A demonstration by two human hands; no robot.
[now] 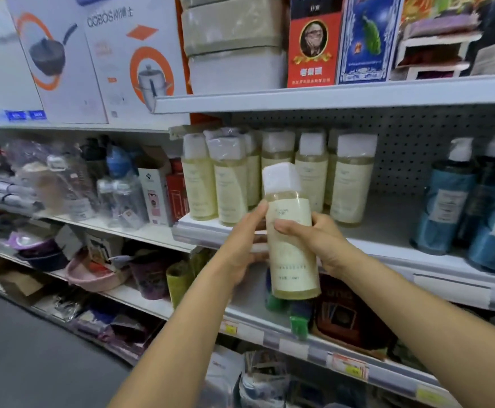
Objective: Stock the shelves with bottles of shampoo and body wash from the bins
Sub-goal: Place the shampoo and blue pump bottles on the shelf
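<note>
Stretching right across the view is the store shelving (343, 95), tiers of mixed goods on every level, and up at top left stand the big white cookware boxes (99, 60). Down to the middle tier: the white shelf (393, 222) with the pegboard back, and on its left part stands the row of pale yellow bottles (351, 184), white-capped, upright, packed side by side and at least two deep. Off to the right on the same shelf, well apart from them, stand the blue pump bottles (446, 201). Now the one in play: the held bottle (295, 260), same pale yellow, is up in the air just in front of the shelf's edge, ahead of the row, tilted a little with its top leaning left. The right hand (328, 242) grips it, thumb laid across the front label and fingers hidden behind. The left hand (240, 248) holds the other side, thumb pointing up along the bottle and fingers curled in toward it. On top sits its white cap (281, 178).
</note>
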